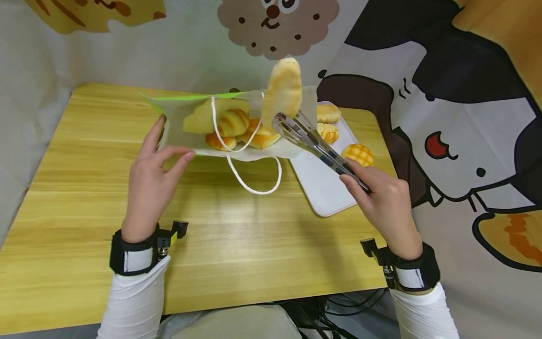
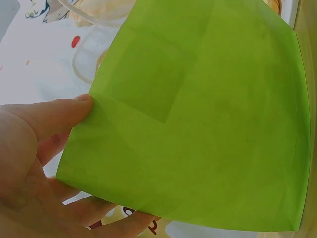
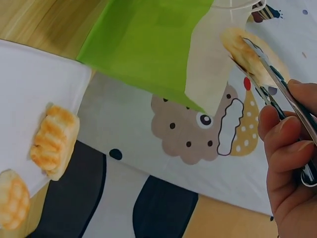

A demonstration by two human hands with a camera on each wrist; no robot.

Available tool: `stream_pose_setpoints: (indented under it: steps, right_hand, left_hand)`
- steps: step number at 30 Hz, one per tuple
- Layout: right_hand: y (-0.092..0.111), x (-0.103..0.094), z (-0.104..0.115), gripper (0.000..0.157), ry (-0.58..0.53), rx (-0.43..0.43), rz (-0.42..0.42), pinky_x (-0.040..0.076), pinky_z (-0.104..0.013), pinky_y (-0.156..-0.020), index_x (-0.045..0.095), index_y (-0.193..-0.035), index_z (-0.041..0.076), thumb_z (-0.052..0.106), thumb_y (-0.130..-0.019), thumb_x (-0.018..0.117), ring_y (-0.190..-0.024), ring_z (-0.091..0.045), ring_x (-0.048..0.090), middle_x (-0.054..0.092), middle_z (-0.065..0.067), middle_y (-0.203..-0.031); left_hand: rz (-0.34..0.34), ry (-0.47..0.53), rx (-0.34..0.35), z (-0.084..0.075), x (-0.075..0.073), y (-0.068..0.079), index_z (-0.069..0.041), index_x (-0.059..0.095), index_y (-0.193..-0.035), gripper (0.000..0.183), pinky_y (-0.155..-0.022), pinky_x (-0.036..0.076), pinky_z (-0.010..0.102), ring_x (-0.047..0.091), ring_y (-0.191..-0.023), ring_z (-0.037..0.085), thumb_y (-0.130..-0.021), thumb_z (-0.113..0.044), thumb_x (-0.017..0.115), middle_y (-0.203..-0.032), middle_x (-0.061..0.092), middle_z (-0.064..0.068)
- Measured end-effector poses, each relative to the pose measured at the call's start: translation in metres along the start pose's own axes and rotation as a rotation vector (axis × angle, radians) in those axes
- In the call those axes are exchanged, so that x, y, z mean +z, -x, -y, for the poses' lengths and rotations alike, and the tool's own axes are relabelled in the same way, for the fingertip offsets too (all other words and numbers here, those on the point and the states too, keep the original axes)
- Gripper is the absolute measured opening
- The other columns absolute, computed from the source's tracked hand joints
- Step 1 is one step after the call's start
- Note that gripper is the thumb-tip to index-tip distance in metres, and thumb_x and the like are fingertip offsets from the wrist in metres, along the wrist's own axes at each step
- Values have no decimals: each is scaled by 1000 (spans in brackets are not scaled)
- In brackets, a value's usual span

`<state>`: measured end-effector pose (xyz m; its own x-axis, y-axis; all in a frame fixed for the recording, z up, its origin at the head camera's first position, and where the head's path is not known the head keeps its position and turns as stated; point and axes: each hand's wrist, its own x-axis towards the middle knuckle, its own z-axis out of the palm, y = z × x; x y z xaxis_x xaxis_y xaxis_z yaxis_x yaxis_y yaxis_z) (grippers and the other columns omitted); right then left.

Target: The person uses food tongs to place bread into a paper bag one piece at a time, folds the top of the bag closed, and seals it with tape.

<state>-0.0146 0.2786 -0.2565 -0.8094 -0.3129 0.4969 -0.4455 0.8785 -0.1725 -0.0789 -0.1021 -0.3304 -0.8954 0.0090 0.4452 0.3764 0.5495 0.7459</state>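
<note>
My left hand (image 1: 148,176) pinches the near rim of a paper bag (image 2: 198,124), green outside and white inside, at its left end. White cord handles (image 1: 254,192) hang from the bag. Several breads lie inside, among them a striped roll (image 1: 234,123). Tongs (image 1: 313,143) of shiny metal are gripped in my right hand (image 1: 387,202). Their tips hold a long pale bread (image 1: 284,87) upright above the right part of the bag's mouth. In the right wrist view, the tongs' arms (image 3: 270,74) close on this bread's lower end.
Right of the bag, a white tray (image 1: 323,188) carries several breads, including a round one with a grid pattern (image 1: 358,154). The wooden table (image 1: 76,212) ends at a printed cloth (image 1: 190,56) behind. Dark cables (image 1: 355,306) hang below the front edge.
</note>
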Motion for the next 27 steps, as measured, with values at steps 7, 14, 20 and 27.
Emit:
stream_pose_setpoints:
  steps: [7, 14, 20, 27]
  right_hand:
    - [11, -1, -5, 37, 16, 56, 7, 26, -24, -38, 70, -109, -1, 11, -75, 79, -44, -12, 37, 60, -7, -60]
    - [5, -1, -6, 32, 39, 32, 89, 27, -28, -38, 72, -108, 1, 15, -79, 75, -45, -13, 38, 56, -5, -56]
    - [-6, 2, -5, 31, 63, 9, 195, 32, -28, -38, 72, -105, 0, 20, -82, 73, -46, -14, 43, 68, -9, -68]
    - [-26, 10, -3, 23, 78, -36, 287, 28, -26, -39, 72, -100, 5, 24, -87, 68, -43, -11, 36, 53, 0, -57]
  left_hand:
    - [8, -3, -2, 0, 0, -1, 1, 72, -93, 19, -109, 30, 50, 29, -135, 21, -84, -15, 72, -151, 31, 4]
    - [7, -2, -2, -1, 0, -1, 3, 72, -93, 19, -110, 29, 49, 28, -135, 21, -84, -14, 72, -151, 31, 6]
    - [7, 2, 6, 0, 1, -2, 2, 72, -92, 19, -110, 29, 49, 29, -135, 22, -84, -14, 72, -151, 32, 7]
    - [1, 5, 20, 2, 2, -2, 3, 72, -92, 18, -109, 30, 50, 30, -134, 23, -84, -13, 72, -151, 32, 6]
